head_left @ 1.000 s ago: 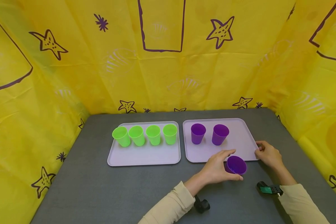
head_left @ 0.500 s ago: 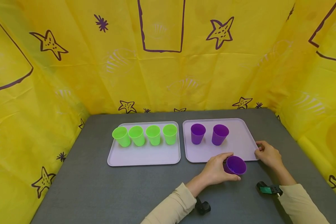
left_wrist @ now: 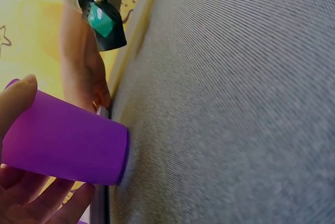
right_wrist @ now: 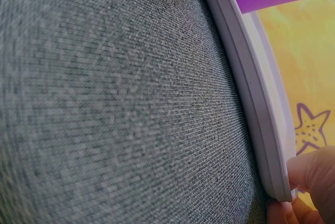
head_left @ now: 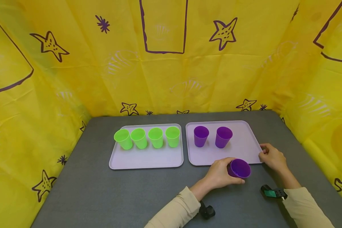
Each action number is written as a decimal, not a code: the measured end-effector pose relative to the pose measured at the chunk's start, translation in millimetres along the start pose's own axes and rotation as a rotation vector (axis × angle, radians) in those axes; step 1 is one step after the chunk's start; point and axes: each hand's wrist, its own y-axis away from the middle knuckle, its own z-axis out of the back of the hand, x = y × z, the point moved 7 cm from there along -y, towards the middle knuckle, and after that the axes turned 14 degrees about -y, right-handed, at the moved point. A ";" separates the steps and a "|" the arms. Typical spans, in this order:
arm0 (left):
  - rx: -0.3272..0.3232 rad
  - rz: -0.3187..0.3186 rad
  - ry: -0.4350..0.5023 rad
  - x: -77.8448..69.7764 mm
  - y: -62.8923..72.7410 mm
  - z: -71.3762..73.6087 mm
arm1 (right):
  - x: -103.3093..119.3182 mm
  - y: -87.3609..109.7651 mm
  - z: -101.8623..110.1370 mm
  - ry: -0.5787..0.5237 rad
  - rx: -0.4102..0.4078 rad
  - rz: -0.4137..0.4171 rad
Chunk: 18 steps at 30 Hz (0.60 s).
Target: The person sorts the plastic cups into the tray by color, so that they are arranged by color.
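Note:
My left hand [head_left: 220,174] grips a purple cup [head_left: 240,168] by its side, just in front of the right-hand tray [head_left: 245,152]. In the left wrist view the thumb lies along one side of that cup [left_wrist: 68,140] and the fingers on the other, with its base right at the grey tabletop. My right hand [head_left: 273,157] pinches the near right corner of the same tray, thumb above and fingers below the rim, as the right wrist view shows. Two more purple cups, one at left [head_left: 200,136] and one beside it [head_left: 223,137], stand upright on this tray.
Several green cups [head_left: 156,138] stand in a row along the back of the left tray [head_left: 146,161]. Yellow patterned cloth [head_left: 165,82] walls the grey table [head_left: 125,196] at the back and sides. Black wrist cameras hang under both forearms.
The left thumb and fingers have drawn in from a loose spread to lie against the purple cup, which has hardly moved. My right hand stays at the tray corner.

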 end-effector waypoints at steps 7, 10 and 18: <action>-0.012 -0.014 0.030 -6.2 -4.4 4.9 | -0.3 1.0 -0.3 -0.003 0.005 -0.006; -0.030 -0.012 0.044 -9.0 -8.3 8.3 | -0.7 1.0 -0.7 -0.005 0.007 -0.011; -0.088 0.035 0.019 -19.7 -21.3 16.6 | -0.5 1.0 -1.1 -0.005 0.021 -0.017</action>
